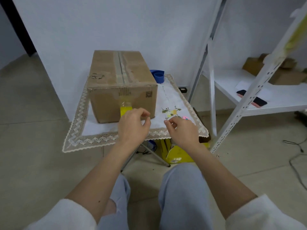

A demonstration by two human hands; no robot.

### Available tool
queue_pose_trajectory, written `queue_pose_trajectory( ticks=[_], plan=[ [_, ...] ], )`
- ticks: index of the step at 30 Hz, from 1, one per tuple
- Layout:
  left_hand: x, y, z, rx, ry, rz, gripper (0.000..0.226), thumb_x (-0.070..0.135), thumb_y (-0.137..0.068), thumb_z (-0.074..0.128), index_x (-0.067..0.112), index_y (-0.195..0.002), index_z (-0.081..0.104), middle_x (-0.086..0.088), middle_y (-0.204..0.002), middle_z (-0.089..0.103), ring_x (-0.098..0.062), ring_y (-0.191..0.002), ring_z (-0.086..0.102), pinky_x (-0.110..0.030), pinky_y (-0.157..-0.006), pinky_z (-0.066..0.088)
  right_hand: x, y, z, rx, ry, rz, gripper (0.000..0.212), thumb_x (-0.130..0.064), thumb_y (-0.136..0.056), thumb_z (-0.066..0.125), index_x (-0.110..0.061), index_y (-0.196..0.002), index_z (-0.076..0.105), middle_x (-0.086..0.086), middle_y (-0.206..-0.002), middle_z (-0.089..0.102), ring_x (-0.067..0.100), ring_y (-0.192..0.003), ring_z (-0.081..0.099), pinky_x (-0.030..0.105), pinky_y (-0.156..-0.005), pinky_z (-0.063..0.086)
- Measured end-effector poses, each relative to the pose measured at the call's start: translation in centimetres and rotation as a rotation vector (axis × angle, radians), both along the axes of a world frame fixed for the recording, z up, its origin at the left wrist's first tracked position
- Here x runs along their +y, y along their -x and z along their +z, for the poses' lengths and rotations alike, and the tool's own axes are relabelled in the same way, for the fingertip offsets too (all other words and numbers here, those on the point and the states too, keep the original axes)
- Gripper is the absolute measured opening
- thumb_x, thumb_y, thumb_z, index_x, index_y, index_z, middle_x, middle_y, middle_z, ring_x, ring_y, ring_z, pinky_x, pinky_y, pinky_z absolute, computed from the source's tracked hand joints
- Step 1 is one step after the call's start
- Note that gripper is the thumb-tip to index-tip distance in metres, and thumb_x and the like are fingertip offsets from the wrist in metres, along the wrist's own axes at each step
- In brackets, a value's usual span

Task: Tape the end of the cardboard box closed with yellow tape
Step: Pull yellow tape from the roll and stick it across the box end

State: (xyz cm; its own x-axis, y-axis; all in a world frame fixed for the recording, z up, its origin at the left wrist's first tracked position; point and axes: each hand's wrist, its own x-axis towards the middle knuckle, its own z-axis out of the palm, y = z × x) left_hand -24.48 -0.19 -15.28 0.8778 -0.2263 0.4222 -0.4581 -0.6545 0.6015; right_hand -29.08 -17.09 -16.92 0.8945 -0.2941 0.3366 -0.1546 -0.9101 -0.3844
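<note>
A cardboard box (122,85) is shown at the centre of the frame, resting on a white lace-edged tablecloth (172,97) that covers a small folding table. The box's top flaps are closed, and a pale strip of clear tape runs along the centre seam. On the end face turned toward the camera, a strip of yellow tape (125,110) is seen stuck vertically, its upper part pale and translucent, its lower part bright yellow.

The left hand (132,125) is held just below and right of the yellow strip, in front of the lower edge of the box; its fingers are curled with thumb and forefinger pinched together. Whether tape is held between them cannot be told. The right hand (181,130) is held to the right, over the embroidered flowers of the cloth, apart from the box, with its fingers likewise curled into a loose pinch; nothing is visibly gripped.

A blue tape dispenser (157,75) is partly hidden behind the right rear corner of the box. A white metal shelf rack (249,97) stands at the right of the frame, with two dark phones (259,102) on its shelf. A yellow box (179,155) lies on the floor under the table.
</note>
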Motion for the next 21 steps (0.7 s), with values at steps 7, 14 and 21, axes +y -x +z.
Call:
queue_pose_trajectory(
  ticks=[7,14,21],
  plan=[
    [-2.6,-0.6,-3.1,0.102,-0.07,-0.046,0.02,0.027,-0.092,0.059,0.024,-0.109,0.069,0.008,-0.107,0.071,-0.014,-0.102,0.061,-0.03,-0.075,0.051,-4.0,-1.2,-2.8,0.098,-0.09,-0.177,0.026,-0.037,-0.098,0.052,-0.019,-0.108,0.068,-0.001,-0.102,0.074,0.023,-0.095,0.067,0.026,-0.067,0.039],
    [-4.0,-1.5,-5.7,0.166,-0.066,-0.033,0.018,0.027,-0.088,0.062,0.025,-0.104,0.072,0.006,-0.101,0.073,-0.017,-0.098,0.066,-0.038,-0.076,0.057,-7.4,-4.7,-4.7,0.207,-0.145,-0.282,0.043,-0.036,-0.098,0.053,-0.012,-0.134,0.054,0.01,-0.133,0.054,0.032,-0.118,0.056,0.041,-0.092,0.048],
    [-4.4,-2.2,-6.3,0.177,-0.108,-0.04,0.021,0.025,-0.09,0.061,0.025,-0.108,0.071,0.004,-0.106,0.073,-0.018,-0.102,0.063,-0.032,-0.078,0.051,-8.7,-7.0,-5.9,0.29,-0.146,-0.331,0.05,-0.034,-0.099,0.049,-0.003,-0.138,0.046,0.018,-0.14,0.045,0.036,-0.127,0.047,0.044,-0.099,0.043]
  ],
)
